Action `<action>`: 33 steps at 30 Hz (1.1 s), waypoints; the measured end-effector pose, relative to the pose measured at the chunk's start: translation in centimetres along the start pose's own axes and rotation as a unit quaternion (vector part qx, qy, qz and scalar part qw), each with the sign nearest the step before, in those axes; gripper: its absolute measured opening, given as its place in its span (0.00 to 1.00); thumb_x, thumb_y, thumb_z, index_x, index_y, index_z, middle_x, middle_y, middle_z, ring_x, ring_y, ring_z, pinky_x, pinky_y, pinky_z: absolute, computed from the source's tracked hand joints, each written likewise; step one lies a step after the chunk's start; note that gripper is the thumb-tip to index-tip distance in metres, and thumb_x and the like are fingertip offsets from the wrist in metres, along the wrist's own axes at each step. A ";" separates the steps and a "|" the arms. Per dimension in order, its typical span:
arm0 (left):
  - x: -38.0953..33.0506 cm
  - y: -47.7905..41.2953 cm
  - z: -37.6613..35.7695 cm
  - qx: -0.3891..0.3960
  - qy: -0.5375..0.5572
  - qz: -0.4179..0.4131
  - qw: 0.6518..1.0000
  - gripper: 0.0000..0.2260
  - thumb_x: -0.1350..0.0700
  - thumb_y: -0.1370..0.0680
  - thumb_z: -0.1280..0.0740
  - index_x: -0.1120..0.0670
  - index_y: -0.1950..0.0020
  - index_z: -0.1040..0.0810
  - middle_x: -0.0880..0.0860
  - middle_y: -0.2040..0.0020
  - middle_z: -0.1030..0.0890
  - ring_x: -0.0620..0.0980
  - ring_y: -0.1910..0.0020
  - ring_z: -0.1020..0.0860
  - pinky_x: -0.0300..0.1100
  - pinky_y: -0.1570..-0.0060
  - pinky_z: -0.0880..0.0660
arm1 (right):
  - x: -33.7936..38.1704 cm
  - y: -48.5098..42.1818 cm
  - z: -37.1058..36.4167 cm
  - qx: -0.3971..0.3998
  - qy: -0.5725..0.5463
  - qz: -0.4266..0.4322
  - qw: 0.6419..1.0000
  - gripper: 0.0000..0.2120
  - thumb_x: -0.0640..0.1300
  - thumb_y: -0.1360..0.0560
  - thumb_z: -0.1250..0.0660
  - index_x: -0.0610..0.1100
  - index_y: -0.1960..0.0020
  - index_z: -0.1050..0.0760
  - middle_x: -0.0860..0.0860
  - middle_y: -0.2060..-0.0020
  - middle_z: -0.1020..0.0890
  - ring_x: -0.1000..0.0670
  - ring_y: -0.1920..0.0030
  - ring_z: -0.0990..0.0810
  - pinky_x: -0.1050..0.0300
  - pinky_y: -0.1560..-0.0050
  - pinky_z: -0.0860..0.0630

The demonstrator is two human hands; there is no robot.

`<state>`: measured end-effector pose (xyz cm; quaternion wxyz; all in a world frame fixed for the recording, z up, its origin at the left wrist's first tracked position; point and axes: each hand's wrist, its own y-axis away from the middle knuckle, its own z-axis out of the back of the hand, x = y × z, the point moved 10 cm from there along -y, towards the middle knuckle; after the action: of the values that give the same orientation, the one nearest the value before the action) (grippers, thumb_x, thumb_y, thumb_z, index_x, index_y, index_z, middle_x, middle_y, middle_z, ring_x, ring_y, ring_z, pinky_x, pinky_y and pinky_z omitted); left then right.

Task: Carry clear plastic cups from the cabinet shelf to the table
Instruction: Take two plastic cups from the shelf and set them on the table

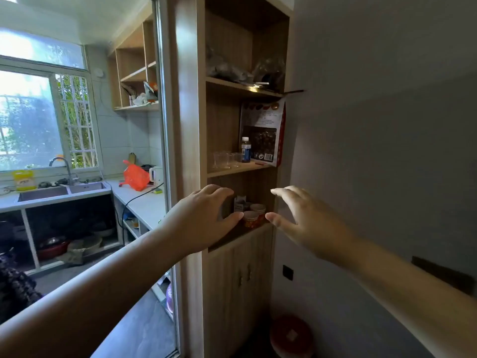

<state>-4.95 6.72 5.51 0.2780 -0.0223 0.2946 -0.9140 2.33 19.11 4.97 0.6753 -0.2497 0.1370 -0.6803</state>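
Clear plastic cups (226,159): a small cluster, upright, on the middle cabinet shelf (240,168), toward its left and front. Just right of them a small bottle (245,149) with a white cap and blue label, upright. Behind and right of the bottle a large snack bag (263,133), red-edged, leaning against the cabinet's right wall.

Left hand (204,218): raised in front of the shelf below the cups, grip spread, thumb and fingers curved apart, holding nothing. Right hand (302,218): raised at the same height near the cabinet's right edge, grip spread too, fingers extended, thumb pointing left, empty. Both hands apart from each other, well below the cups and not touching them.

Between the two hands, on the lower shelf: paper cups (254,215) with red-orange print, standing close together, and a small carton (239,202) behind them, partly hidden by the left fingers.

Top shelf: crumpled plastic bags (227,69), contents too dim to tell. Below the open shelves: closed cabinet doors (240,280).

To the left, through a doorway: a kitchen surface (144,202) with an orange bag (135,177) and a white kettle (156,174), a sink (64,191) with a tap beneath a bright window (38,117). On the floor at lower right: a red round stool (291,334).
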 end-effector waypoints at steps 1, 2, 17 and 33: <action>0.3 -0.6 -0.1 -0.005 0.006 0.002 1.000 0.24 0.41 0.25 0.39 0.49 0.32 0.32 0.49 0.34 0.27 0.47 0.45 0.24 0.34 0.52 0.31 | -0.3 -0.5 -0.3 0.000 -0.004 0.000 1.000 0.28 0.59 0.24 0.44 0.48 0.28 0.42 0.52 0.31 0.34 0.54 0.32 0.38 0.61 0.40 0.40; 0.7 -1.2 -0.2 -0.015 0.014 0.000 1.000 0.22 0.41 0.25 0.39 0.49 0.33 0.30 0.49 0.36 0.26 0.46 0.46 0.24 0.32 0.54 0.32 | -0.8 -1.1 -0.4 -0.008 -0.005 0.004 1.000 0.28 0.59 0.24 0.44 0.48 0.28 0.41 0.52 0.31 0.33 0.54 0.32 0.38 0.60 0.39 0.40; 9.5 -17.9 -8.9 -0.032 -0.080 0.021 0.996 0.23 0.40 0.26 0.40 0.47 0.33 0.32 0.49 0.36 0.26 0.51 0.36 0.29 0.48 0.42 0.30 | -13.4 -18.7 -8.2 -0.036 -0.042 0.058 0.997 0.27 0.58 0.24 0.42 0.48 0.28 0.40 0.53 0.29 0.35 0.56 0.31 0.38 0.64 0.40 0.42; 23.7 -41.8 -23.1 -0.007 -0.100 0.104 0.990 0.27 0.43 0.28 0.39 0.56 0.33 0.31 0.55 0.38 0.26 0.55 0.39 0.29 0.49 0.41 0.31 | -30.4 -46.1 -21.4 0.006 -0.066 0.122 0.990 0.26 0.54 0.25 0.38 0.48 0.30 0.38 0.50 0.32 0.33 0.51 0.35 0.33 0.53 0.36 0.32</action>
<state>-50.42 34.60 6.51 0.3992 -0.0851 0.2723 -0.8713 -49.20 48.19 6.47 0.7623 -0.2713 0.1174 -0.5758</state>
